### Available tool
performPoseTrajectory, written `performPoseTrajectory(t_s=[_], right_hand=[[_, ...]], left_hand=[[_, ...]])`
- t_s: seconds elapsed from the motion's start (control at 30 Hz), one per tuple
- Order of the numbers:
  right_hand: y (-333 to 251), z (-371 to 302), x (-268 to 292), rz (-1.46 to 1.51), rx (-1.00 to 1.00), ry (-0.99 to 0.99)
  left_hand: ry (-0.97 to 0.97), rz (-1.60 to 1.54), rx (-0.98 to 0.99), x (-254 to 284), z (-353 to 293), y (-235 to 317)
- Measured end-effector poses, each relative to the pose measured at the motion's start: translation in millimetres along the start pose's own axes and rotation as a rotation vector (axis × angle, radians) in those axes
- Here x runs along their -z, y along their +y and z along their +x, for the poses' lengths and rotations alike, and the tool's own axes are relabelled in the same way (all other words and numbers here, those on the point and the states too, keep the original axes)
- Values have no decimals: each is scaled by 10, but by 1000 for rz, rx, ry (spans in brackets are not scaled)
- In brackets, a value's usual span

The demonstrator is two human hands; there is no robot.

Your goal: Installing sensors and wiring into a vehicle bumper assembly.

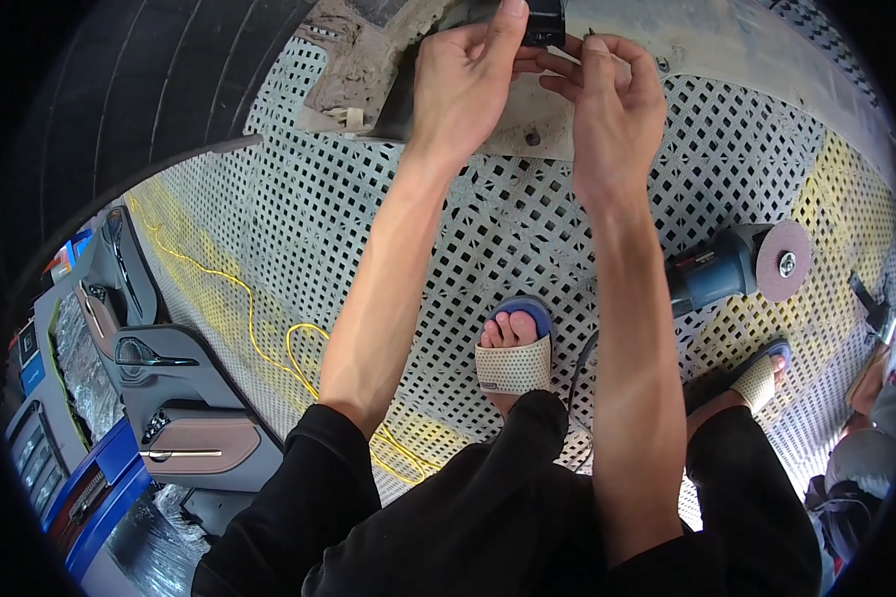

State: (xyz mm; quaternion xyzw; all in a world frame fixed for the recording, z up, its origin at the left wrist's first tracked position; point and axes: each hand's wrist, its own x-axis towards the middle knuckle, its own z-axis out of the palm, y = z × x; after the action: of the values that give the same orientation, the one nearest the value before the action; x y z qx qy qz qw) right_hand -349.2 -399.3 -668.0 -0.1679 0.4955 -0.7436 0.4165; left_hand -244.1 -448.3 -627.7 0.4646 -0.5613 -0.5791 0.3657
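At the top of the head view my left hand [460, 95] grips a small black plastic part [544, 28], its thumb on the near side and its fingers curled behind. Just right of that part, my right hand [622, 104] is closed in a pinch. A tiny dark tip shows at its thumb, but I cannot make out what it is. Both hands are up against a dusty, curved vehicle panel [722, 40]. Mud-caked bodywork [353, 75] with a ragged edge lies left of my left hand.
A large black tyre [119, 80] fills the upper left. An angle grinder [712, 274] with a disc lies right of my right forearm. Door trim panels [194, 388] stand at left; a yellow cable [254, 323] crosses the perforated floor mat [299, 229]. Another person's arm [866, 373] shows at far right.
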Motion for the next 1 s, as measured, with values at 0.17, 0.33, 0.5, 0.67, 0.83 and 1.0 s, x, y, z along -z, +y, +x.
performPoseTrajectory(t_s=[0.17,0.33,0.5,0.67,0.83,1.0], right_hand=[[-92,134,126,-37,-121,-170],[-208,136,117,-70,-139,-279],[-250,242,226,-96,-160,-361],[-495,533,283,-416,-78,-547],[-754,705,95,-745,-142,-643],[-738,730,70,-595,-181,-655]], left_hand=[[-25,181,-24,86,-74,-41],[-3,40,-127,93,-128,-205],[-91,28,-115,131,-6,-250],[-141,-85,-164,136,14,-339],[-132,-99,-124,105,-14,-339],[-144,-135,-177,110,1,-362]])
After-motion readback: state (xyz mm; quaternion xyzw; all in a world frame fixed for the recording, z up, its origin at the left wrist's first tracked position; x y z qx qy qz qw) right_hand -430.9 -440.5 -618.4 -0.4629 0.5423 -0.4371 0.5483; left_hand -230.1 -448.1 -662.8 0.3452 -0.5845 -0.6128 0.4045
